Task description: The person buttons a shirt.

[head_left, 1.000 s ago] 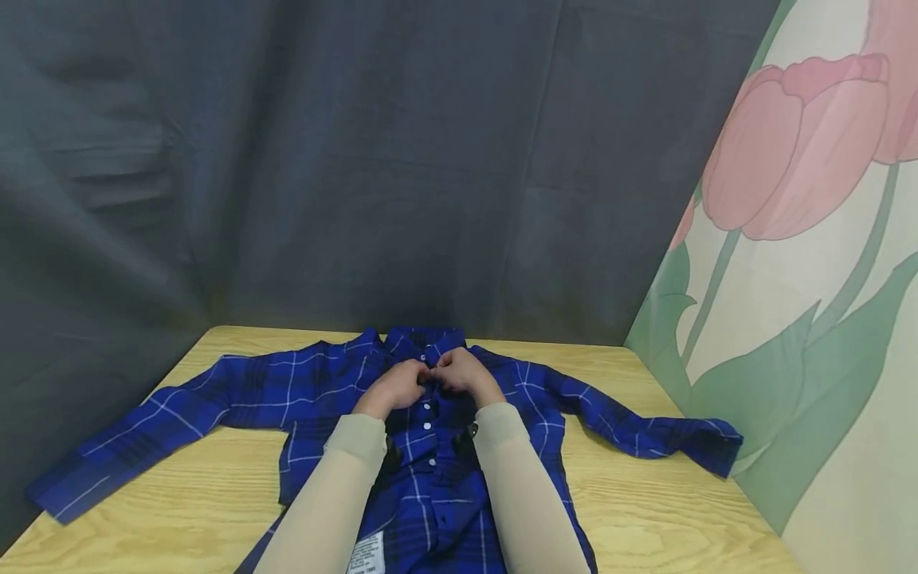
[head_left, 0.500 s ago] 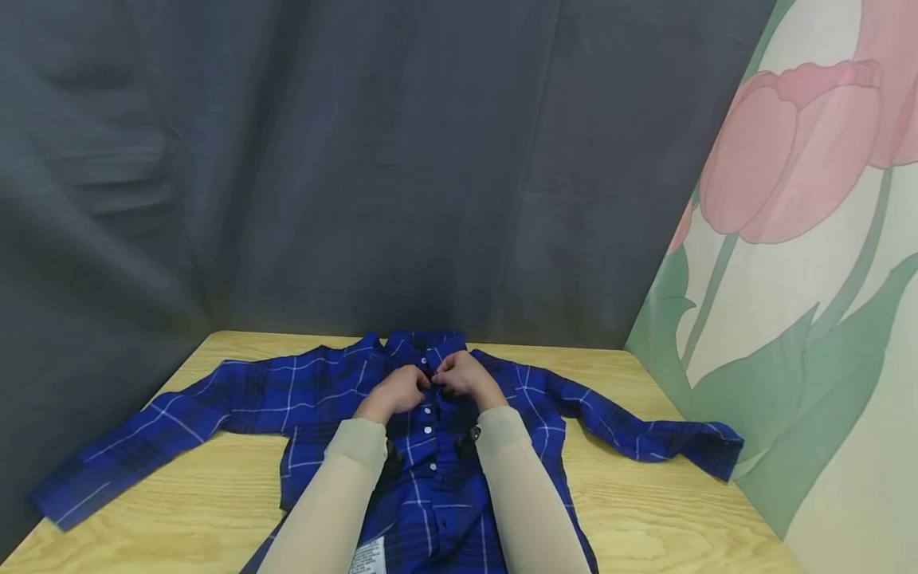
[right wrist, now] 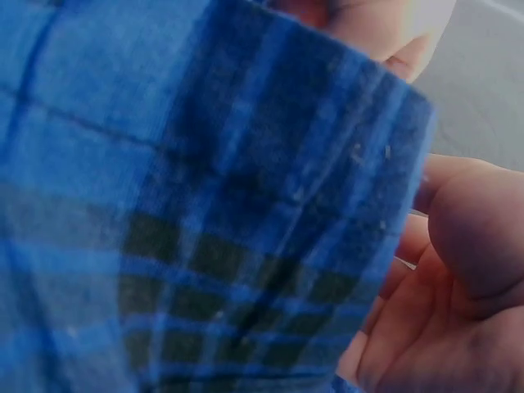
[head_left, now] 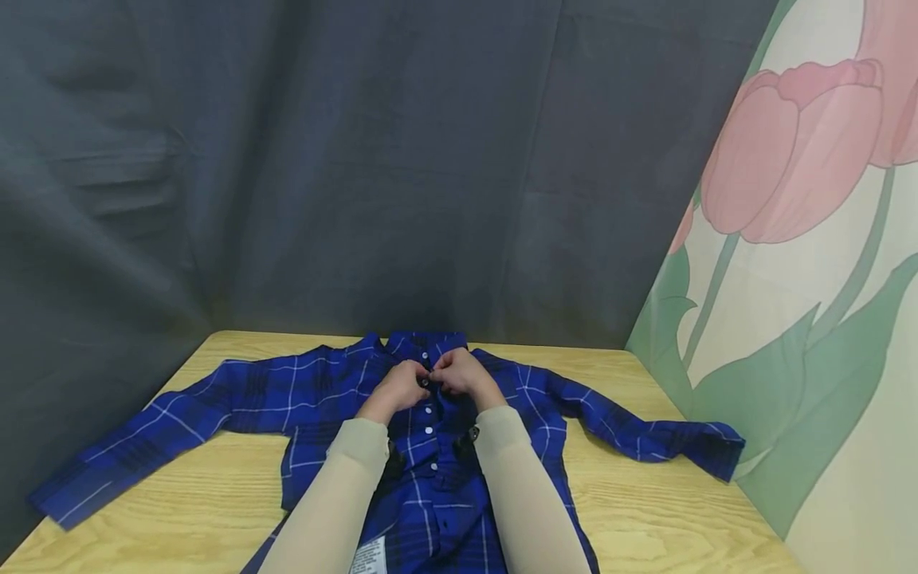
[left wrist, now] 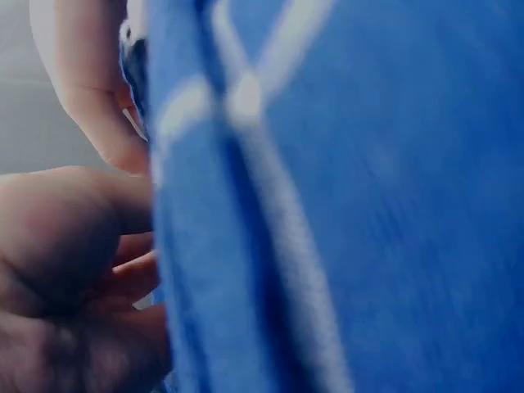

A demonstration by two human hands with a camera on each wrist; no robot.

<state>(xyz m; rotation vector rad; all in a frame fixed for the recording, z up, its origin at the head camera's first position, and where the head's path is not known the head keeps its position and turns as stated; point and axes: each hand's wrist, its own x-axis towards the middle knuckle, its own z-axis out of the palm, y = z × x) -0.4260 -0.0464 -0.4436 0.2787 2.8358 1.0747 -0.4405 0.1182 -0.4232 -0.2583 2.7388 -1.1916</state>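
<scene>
with twelve at the far edge of the wooden bench [head_left: 645, 518], we see a blue plaid shirt [head_left: 430, 510] lying front up on it. its collar [head_left: 448, 341] points toward twelve; one sleeve [head_left: 179, 414] stretches between eight and nine, the other sleeve [head_left: 645, 438] between three and four. at the upper front, we find the left hand [head_left: 394, 389] pinching the shirt's edge in its fingers, and just beside it, toward two, the right hand [head_left: 464, 375] pinching there too; in both wrist views cloth hides some fingertips. white buttons [head_left: 429, 430] run toward six, and a printed label [head_left: 369, 556] shows near seven. dark cloth [head_left: 373, 159] hangs at twelve.
</scene>
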